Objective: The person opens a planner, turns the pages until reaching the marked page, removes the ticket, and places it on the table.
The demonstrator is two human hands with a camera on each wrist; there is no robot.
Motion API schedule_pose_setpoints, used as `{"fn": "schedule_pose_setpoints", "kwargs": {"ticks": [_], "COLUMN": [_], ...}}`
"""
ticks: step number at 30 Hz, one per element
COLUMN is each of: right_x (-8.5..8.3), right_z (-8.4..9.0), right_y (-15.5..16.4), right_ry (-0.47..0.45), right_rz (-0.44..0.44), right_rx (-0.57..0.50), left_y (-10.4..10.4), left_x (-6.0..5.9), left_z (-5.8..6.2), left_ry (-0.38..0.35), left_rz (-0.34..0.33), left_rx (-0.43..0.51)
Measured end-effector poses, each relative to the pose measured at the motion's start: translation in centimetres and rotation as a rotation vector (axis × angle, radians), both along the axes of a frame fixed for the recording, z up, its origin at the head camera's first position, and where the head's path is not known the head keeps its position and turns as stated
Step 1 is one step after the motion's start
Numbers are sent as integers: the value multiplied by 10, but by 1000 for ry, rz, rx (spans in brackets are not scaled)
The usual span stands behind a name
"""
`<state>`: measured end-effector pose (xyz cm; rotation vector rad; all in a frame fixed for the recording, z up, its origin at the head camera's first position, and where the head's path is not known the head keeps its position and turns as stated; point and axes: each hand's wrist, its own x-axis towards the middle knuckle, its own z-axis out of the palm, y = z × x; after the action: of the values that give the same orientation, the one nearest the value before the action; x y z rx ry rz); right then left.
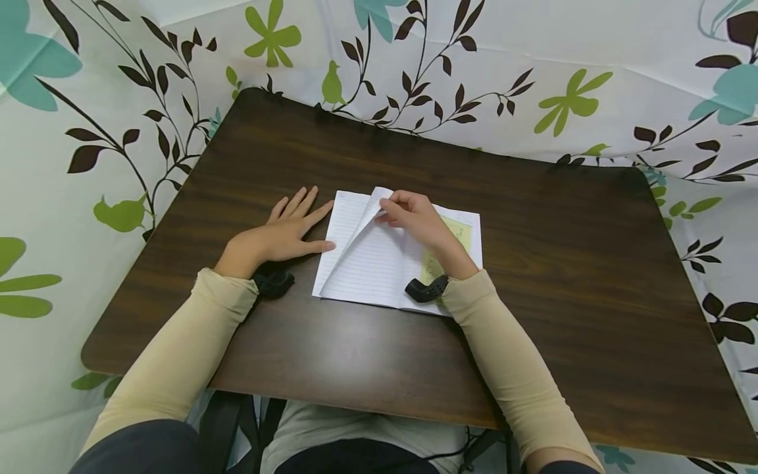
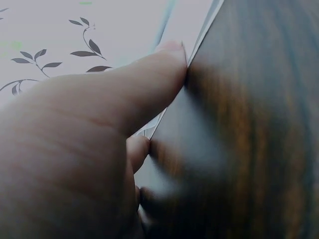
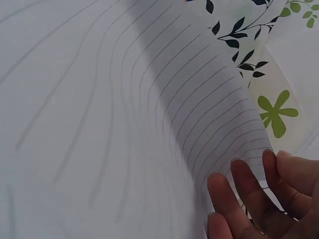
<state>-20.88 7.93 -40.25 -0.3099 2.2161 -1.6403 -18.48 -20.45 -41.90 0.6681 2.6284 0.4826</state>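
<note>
Head view first: an open notebook (image 1: pixel 379 263) lies flat near the middle of the dark wood counter (image 1: pixel 533 263), and the right hand (image 1: pixel 417 217) has one lined page (image 1: pixel 361 243) pinched at its top corner between thumb and fingertips, the sheet lifted and curling toward the left. The left hand (image 1: pixel 284 230) lies flat on the counter just beside the notebook's left edge, fingers straight and spread, its grip released (nothing held), thumb tip right at the paper's edge. Right wrist view has the raised page (image 3: pixel 149 114) filling the picture, ruled lines bending with the curve, fingertips (image 3: pixel 249 184) behind its lower corner. Left wrist view, rather blurred, shows the thumb (image 2: pixel 144 84) pressing against the wood (image 2: pixel 259 139). Under the right forearm a yellow-green sheet (image 1: pixel 456 230) shows inside the notebook on its right-hand side. A leaf-patterned cloth (image 1: pixel 533 79) hangs around the counter.
</note>
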Motion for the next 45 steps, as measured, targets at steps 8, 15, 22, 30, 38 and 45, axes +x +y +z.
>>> {"fn": "schedule_pose_setpoints", "kwargs": {"ticks": [8, 15, 22, 30, 38, 45], "right_x": [0, 1, 3, -1, -4, 0], "right_z": [-6, -8, 0, 2, 35, 62], "right_y": [-4, -6, -8, -5, 33, 89], "right_ry": [51, 52, 24, 91, 113, 74], "right_rz": [-56, -104, -75, 44, 151, 215], "right_rx": [108, 113, 128, 120, 180, 575], "left_y": [8, 15, 15, 8, 4, 2], "left_x": [-7, -11, -9, -4, 0, 1], "left_z": [-3, 0, 3, 0, -2, -1], "left_ry": [-48, -40, -25, -6, -1, 2], "left_rz": [14, -11, -20, -19, -5, -9], "left_rx": [29, 7, -26, -39, -19, -16]}}
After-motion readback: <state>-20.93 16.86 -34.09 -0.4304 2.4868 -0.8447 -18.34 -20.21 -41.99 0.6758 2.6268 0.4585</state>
